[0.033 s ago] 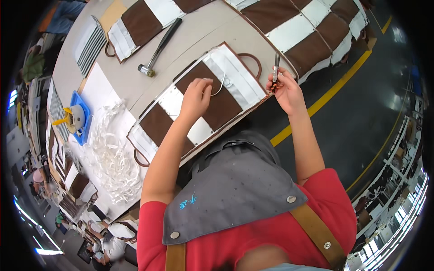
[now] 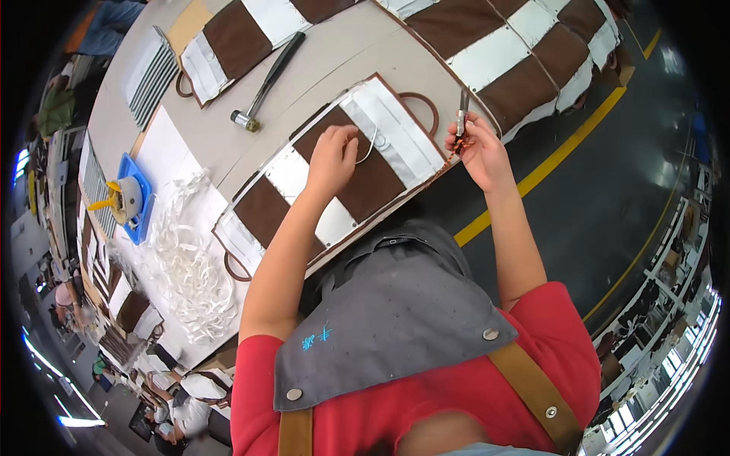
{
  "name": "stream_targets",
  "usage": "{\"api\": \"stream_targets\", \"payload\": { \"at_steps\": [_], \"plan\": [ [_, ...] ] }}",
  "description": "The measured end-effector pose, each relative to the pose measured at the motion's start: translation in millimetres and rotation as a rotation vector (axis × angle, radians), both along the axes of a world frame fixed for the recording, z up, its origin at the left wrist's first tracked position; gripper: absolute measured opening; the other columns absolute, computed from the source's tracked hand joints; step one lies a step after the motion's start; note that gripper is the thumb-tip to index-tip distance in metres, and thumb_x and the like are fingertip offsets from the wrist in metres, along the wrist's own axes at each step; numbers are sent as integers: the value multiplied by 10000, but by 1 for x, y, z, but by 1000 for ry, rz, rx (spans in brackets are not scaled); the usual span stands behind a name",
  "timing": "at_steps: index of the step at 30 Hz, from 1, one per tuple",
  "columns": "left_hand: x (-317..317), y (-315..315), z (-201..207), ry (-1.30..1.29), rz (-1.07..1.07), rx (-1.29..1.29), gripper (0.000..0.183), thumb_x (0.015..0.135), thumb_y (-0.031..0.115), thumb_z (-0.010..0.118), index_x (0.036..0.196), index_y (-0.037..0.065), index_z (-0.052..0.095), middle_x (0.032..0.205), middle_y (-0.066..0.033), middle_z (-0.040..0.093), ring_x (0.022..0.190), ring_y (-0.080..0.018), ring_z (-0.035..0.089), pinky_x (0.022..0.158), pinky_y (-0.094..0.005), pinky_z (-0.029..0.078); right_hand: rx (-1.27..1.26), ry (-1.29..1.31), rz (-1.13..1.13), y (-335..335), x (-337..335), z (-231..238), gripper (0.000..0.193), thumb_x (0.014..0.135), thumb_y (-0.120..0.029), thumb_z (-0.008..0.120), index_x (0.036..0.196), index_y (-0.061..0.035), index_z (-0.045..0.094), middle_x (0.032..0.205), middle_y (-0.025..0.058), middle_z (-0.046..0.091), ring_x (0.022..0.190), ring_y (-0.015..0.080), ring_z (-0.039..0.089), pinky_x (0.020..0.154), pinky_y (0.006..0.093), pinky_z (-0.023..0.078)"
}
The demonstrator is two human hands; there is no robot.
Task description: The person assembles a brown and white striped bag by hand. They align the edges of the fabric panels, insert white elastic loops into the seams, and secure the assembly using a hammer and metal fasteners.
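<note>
Pose practically unchanged; work at same stage. Left hand (image 2: 331,159) curled beside white cord (image 2: 372,150), grip unclear, over brown-and-white panel (image 2: 372,188) on table (image 2: 342,49); right hand (image 2: 480,152) grasps metal snips (image 2: 461,125).

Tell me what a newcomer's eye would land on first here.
Probably the brown-and-white panel at the centre, with the left hand over it and the right hand beside its right end, holding a slim metal tool. Next, the tangled heap of white strips on the left, and the hammer lying beyond the panel.
</note>
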State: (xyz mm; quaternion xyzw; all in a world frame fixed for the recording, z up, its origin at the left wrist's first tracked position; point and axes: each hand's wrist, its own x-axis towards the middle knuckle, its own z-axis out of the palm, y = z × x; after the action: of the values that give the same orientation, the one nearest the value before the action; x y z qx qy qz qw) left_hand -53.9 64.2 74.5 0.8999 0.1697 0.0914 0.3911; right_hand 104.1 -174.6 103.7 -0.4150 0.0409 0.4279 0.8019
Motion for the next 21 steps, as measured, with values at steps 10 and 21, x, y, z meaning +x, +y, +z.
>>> {"api": "stream_targets", "payload": {
  "at_steps": [10,21],
  "plan": [
    [97,-15,-35,150,170,335,396,771,347,713,915,20,543,903,-139,566,813,-312,573,710,-413,431,-321,-147,67,50,34,-5,118,903,-81,483,1010,-38,462,865,104,609,635,111,560,554,239,455],
    [81,11,-27,199,320,-488,228,876,238,596,923,16,594,741,-124,624,693,-292,596,657,-374,455,-706,-604,208,110,-3,-48,275,966,-254,490,1154,-54,509,769,-23,474,657,53,421,582,197,366]
  ]
}}
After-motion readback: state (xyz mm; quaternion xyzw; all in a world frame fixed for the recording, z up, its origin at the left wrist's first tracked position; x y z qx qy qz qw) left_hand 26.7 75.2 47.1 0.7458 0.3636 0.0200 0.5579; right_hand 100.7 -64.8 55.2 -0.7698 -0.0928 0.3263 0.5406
